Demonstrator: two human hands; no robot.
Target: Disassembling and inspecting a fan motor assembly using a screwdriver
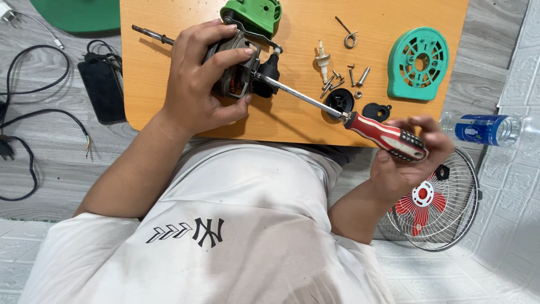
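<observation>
My left hand (199,76) grips a small electric fan motor (239,73) with copper windings and a metal shaft, holding it down on the orange wooden board (292,112). My right hand (408,152) holds a screwdriver (388,138) with a red, white and black handle; its long metal blade points left and its tip rests against the motor's side, by a black knob. A green plastic housing part (253,14) lies just beyond the motor.
On the board lie several loose screws (343,76), a white plastic pin (322,59), a wire hook (349,35), black plastic caps (339,101) and a teal vented cover (418,63). On the floor lie a wire fan guard with red blades (433,205), a plastic bottle (489,129), a phone (102,90) and cables.
</observation>
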